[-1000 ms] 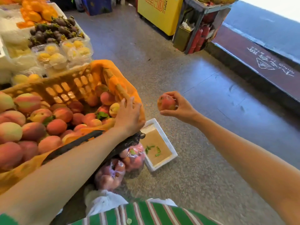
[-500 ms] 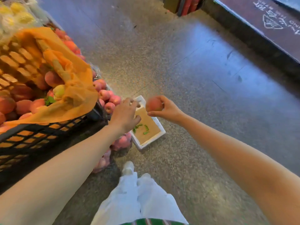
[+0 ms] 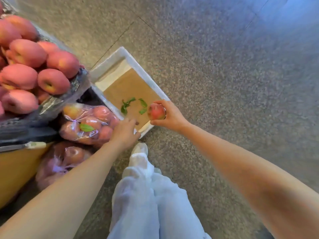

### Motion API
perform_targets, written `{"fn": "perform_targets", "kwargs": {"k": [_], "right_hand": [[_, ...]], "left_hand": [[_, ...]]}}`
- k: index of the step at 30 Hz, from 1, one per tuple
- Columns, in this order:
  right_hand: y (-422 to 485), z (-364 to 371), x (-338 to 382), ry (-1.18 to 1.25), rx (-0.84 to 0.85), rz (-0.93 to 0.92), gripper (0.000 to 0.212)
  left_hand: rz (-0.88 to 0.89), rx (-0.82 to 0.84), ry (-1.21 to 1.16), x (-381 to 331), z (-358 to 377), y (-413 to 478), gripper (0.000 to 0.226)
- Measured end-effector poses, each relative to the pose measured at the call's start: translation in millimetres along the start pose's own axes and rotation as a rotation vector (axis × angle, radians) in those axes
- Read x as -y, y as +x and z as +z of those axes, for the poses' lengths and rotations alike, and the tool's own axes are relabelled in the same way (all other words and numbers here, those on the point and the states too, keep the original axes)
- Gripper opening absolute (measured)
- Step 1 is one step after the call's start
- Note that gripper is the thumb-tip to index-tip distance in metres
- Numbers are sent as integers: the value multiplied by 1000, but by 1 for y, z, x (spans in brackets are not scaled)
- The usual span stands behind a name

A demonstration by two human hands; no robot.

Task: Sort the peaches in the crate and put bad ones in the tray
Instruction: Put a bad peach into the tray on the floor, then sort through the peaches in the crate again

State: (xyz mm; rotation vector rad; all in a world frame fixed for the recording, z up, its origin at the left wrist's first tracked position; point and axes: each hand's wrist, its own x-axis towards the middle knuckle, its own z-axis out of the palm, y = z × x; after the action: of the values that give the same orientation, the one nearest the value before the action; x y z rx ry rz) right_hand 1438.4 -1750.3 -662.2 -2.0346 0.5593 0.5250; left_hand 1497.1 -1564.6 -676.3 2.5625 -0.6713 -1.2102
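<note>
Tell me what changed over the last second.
The right hand carried the peach from chest height down to the tray, above its near corner. The left hand left the crate and dropped to the tray's near edge. Unchanged: peach gripped, tray holding only leaves.

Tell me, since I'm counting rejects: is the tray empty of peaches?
Yes, so far. The tray holds only brown paper and leaves; the peach is in the right hand above its edge.

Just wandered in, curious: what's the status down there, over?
Right hand gripping red-green round peach over white foam tray. Left hand empty at tray's near edge. Only green leaves on brown liner; nothing blocking.
</note>
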Motion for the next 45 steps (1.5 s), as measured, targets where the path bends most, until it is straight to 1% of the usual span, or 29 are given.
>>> {"fn": "perform_targets", "kwargs": {"k": [4,10,13,18,22,26,29,33,39,43,45], "right_hand": [[76,64,-82,-37,34,45,72],[159,135,-162,-113,62,97,70],[188,160,-184,-195,102,125,70],[209,188,-198,-275,138,177,64],[208,191,-195,-331,151,189,60],[192,179,-179,-335,112,183,49],[166,162,-160,-261,61,157,42],[111,122,-120,-172,16,82,31],[1,36,-13,-55,-87,-1,23],[-75,-20,73,-19,-155,-66,20],[-111,-46,118,-34,-160,-110,20]], "left_hand": [[-25,65,40,49,76,80,47],[-30,60,189,108,155,161,53],[-28,4,279,128,181,179,56],[8,-93,288,143,196,188,50],[25,-39,294,143,189,187,51],[7,-29,264,131,171,176,44],[-22,-14,237,108,152,154,37],[-47,-23,80,63,112,107,37],[33,-173,-16,-16,15,7,30],[99,-338,-25,-66,-64,-82,26],[113,-420,-21,-83,-99,-128,25]]}}
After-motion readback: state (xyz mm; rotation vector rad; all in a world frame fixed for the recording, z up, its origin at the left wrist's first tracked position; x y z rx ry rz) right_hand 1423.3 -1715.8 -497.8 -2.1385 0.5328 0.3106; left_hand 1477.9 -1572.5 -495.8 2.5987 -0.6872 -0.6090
